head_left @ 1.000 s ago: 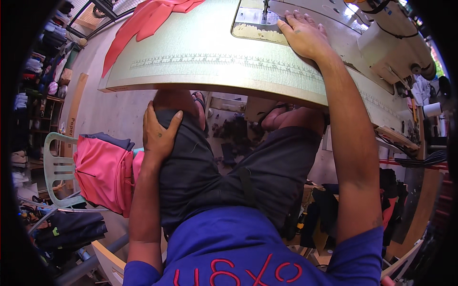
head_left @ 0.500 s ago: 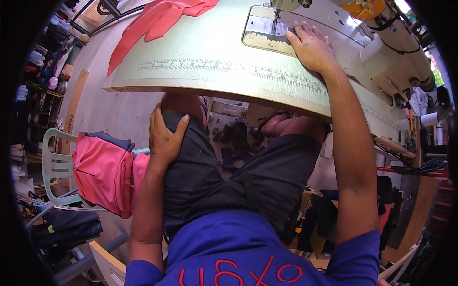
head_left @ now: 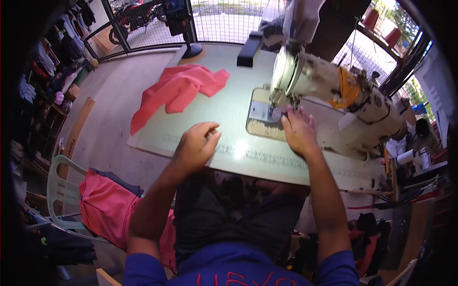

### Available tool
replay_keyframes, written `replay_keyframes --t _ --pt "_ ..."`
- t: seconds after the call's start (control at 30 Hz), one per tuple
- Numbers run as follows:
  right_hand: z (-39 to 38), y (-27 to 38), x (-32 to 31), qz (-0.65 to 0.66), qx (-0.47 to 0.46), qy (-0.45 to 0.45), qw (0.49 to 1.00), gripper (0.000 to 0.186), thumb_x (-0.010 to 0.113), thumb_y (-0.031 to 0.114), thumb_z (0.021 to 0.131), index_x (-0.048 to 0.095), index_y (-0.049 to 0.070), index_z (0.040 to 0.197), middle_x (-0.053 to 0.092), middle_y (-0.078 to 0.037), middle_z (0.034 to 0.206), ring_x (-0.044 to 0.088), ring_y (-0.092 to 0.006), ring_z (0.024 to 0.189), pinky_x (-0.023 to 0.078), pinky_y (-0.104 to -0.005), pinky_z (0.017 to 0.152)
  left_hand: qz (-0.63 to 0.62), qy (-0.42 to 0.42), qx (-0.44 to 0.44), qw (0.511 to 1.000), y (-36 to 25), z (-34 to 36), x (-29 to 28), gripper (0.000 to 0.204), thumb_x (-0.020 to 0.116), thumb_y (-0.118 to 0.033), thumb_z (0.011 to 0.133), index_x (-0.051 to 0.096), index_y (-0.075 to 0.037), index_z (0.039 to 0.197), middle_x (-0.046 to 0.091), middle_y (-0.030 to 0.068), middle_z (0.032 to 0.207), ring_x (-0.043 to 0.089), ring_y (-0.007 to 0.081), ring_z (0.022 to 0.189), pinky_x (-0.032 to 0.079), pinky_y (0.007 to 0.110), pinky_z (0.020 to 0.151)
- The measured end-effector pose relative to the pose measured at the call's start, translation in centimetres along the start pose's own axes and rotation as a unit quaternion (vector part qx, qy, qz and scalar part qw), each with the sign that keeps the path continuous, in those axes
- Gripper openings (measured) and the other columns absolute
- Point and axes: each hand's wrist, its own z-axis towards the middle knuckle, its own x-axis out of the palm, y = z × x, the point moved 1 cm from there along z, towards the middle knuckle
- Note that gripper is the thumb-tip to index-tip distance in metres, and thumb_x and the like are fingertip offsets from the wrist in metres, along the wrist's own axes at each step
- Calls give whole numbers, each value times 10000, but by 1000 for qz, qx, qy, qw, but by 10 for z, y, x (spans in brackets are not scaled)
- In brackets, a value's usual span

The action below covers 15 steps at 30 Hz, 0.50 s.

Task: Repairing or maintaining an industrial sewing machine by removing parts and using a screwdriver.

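Observation:
My left hand (head_left: 196,144) is raised over the front edge of the sewing table (head_left: 229,93), its fingers loosely bent with a gap to the thumb. No item shows in it. Beyond it, a coral-pink piece of fabric (head_left: 183,88) lies crumpled on the tabletop. My right hand (head_left: 299,131) rests flat with fingers stretched out, just right of the needle area of a white sewing machine (head_left: 310,78). Beside those fingertips is the metal needle plate (head_left: 260,112), with no fabric seen under the presser foot.
Left of me, a pale green plastic chair (head_left: 59,190) bears folded pink cloth (head_left: 107,198) and dark cloth. A black box-shaped item (head_left: 250,49) and a dark stand (head_left: 192,49) are at the table's far side. Crowded shelves line the left wall.
My left hand has risen from my thigh to above the table's front edge. The view has tilted up, showing more of the machine and far side. My right hand stays by the needle area.

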Motion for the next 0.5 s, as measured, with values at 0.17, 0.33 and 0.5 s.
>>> replay_keyframes --t 0.17,0.33,0.5 --pt "-18 -18 -4 278 25 -115 953 560 354 404 1021 406 4 1408 434 -192 1431 387 -297 1351 254 -488 1129 -4 182 -49 982 27 114 53 284 647 -203 854 653 9 1043 676 195 912 659 333 861 514 398 774" --pt "-32 10 -45 746 77 -108 652 620 395 480 1012 346 7 1411 516 -193 1308 511 -287 1182 391 -439 1018 3 282 0 959 66 163 85 270 706 -237 831 624 -27 978 610 35 725 586 147 677 474 298 653" --pt "-13 -3 -51 761 64 -167 624 669 475 532 968 381 18 1387 523 -183 1299 521 -292 1171 401 -439 1004 -23 320 -6 947 41 177 83 301 746 -228 783 624 -28 971 608 30 709 589 128 665 478 281 630"
